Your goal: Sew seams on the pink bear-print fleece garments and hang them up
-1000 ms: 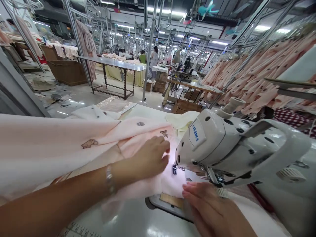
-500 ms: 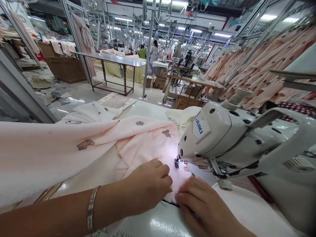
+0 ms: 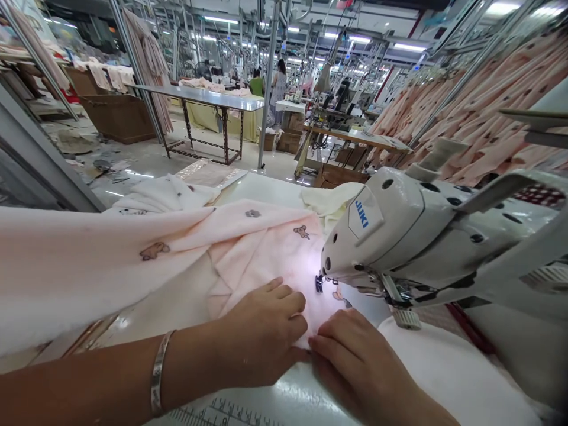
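Note:
Pink plush fabric [image 3: 261,251] with small animal prints lies across the sewing table, its right part under the presser foot [image 3: 319,283] of a white sewing machine [image 3: 399,219]. My left hand [image 3: 264,331], with a silver bangle at the wrist, is closed on the fabric's near edge, left of the foot. Close beside it, my right hand [image 3: 355,355] pinches the same edge, just in front of the foot. The fingertips of both hands nearly meet. The fabric between thumb and fingers is mostly hidden.
A folded white cloth [image 3: 164,195] and a pale yellow cloth [image 3: 332,201] lie behind the fabric. Printed ruler marks [image 3: 217,411] show on the table's near edge. Pink garments [image 3: 488,112] hang at right. Beyond stand a metal table [image 3: 204,97], a cardboard box [image 3: 118,118] and two people.
Both hands have come closer together at the fabric's near edge. The dark strip seen below the fingers is no longer visible. The view has shifted slightly.

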The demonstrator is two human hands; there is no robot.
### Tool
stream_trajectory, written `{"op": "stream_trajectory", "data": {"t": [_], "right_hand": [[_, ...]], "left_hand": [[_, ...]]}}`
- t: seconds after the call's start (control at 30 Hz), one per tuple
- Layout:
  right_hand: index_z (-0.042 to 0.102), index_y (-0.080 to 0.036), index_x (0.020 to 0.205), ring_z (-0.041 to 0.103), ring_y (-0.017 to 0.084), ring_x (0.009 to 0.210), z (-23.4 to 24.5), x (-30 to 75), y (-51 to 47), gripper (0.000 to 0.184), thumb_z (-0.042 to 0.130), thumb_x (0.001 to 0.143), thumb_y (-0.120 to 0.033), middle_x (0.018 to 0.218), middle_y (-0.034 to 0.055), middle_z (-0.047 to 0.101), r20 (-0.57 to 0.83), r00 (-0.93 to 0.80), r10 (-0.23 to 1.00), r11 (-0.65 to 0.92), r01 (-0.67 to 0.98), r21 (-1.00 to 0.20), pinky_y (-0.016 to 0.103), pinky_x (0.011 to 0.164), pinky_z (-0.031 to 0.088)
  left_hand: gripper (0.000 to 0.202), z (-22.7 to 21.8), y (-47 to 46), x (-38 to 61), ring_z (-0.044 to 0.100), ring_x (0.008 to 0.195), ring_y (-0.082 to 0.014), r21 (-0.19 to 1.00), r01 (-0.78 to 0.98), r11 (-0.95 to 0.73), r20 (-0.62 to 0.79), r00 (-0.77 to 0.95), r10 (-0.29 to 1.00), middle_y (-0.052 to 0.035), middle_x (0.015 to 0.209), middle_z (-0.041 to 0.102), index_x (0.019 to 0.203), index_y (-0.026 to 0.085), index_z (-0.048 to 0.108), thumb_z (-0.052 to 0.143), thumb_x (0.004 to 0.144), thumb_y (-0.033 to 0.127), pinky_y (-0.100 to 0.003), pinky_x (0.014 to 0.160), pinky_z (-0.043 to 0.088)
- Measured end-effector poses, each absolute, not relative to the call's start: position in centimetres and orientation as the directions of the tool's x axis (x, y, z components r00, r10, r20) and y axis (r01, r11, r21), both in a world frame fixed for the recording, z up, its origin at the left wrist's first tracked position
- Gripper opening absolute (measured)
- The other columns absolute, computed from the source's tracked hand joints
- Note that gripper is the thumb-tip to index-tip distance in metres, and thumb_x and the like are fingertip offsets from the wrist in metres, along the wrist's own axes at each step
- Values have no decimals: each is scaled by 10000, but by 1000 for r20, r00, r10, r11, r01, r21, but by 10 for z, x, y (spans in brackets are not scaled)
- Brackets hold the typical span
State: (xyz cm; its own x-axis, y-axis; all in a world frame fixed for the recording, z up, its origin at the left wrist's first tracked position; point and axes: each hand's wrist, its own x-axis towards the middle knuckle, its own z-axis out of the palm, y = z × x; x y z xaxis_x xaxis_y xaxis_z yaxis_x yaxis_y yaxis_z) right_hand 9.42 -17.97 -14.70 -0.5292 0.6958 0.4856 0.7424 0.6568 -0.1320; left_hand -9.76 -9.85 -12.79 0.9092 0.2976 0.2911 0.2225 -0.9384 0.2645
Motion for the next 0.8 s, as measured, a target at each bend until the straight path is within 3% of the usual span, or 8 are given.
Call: {"op": "stream_trajectory", "data": {"t": [0.07,0.2,0.27,0.47,0.57,0.67,0.8], "right_hand": [[589,-147,870,418,166,699,-147,93,-181,80,536,833,-99,732,31,526,460,-518,721,638,755,-150,330,619,337],[596,-146,908,429,173,718,-142,91,-186,157,472,848,-70,765,51,526,402,-475,783,587,778,-224,328,615,360],[596,-154,933,443,174,730,-139,90,-187,157,475,858,-88,780,53,534,370,-461,806,567,782,-261,333,627,387],[583,-203,974,507,176,769,-135,92,-186,154,497,869,-132,819,38,574,330,-418,846,513,806,-296,354,689,469],[574,-211,1010,579,189,817,-138,108,-183,146,490,892,-193,901,53,615,324,-398,858,473,858,-200,382,724,511],[587,-210,1023,625,223,944,-141,130,-181,165,476,911,-257,1053,79,647,396,-380,836,419,908,-13,413,782,541],[609,-196,996,674,223,856,-142,145,-182,216,430,930,-299,962,90,698,471,-415,778,398,906,141,328,572,565]], "left_hand": [[290,-126,-101,-98,514,869,-221,332,266,-905,279,888,364,-79,915,567,846,155,583,491,881,428,-469,929,404],[168,-126,-103,-96,491,1090,-244,304,324,-896,265,875,406,-115,1098,564,966,135,549,425,878,206,-470,1034,327],[175,-127,-102,-93,463,1160,-261,273,324,-906,264,880,395,-132,1167,551,980,127,537,437,852,193,-483,1054,299],[207,-127,-93,-85,476,1158,-281,255,329,-909,253,885,391,-136,1206,547,1019,133,520,437,850,218,-514,1025,298],[214,-128,-83,-81,486,1135,-281,260,329,-908,272,877,395,-120,1184,555,1016,144,510,466,834,248,-510,1022,288],[190,-130,-71,-75,501,1101,-275,264,335,-904,292,866,406,-96,1146,567,966,158,501,499,810,266,-482,1013,294],[166,-131,-61,-66,510,1080,-260,269,328,-905,305,863,403,-74,1096,583,922,166,491,512,791,267,-455,1004,294]]}}
